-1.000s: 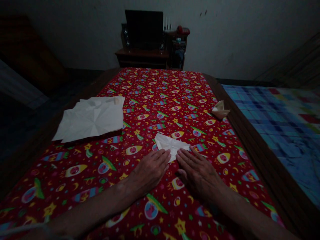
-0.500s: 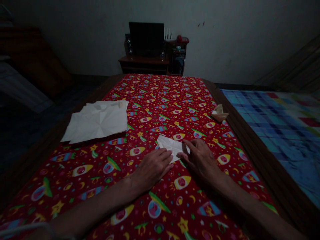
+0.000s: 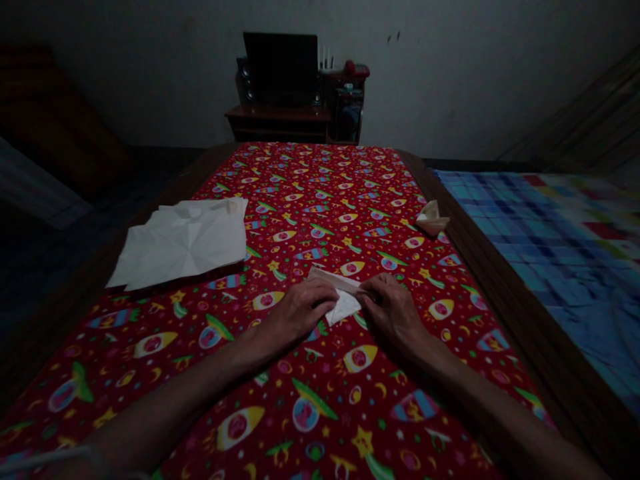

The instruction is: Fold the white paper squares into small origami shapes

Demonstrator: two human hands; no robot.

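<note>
A small piece of folded white paper (image 3: 346,305) lies on the red patterned cloth between my hands. Its far edge is turned up into a narrow flap running from hand to hand. My left hand (image 3: 311,303) is closed on the left end of that flap, fingers curled over it. At the right end, my right hand (image 3: 389,301) pinches the paper between thumb and fingers. Parts of the paper are hidden beneath the fingers of both hands.
A stack of creased white sheets (image 3: 183,243) lies at the left on the cloth (image 3: 320,373). A folded paper boat (image 3: 433,219) sits near the right edge. Beyond the table stand a monitor (image 3: 281,69) and a red telephone (image 3: 357,69). A blue checked sheet (image 3: 525,260) is at the right.
The paper's far edge has been folded up into a flap. My left hand has moved from lying flat to gripping its left end. The view has shifted slightly.
</note>
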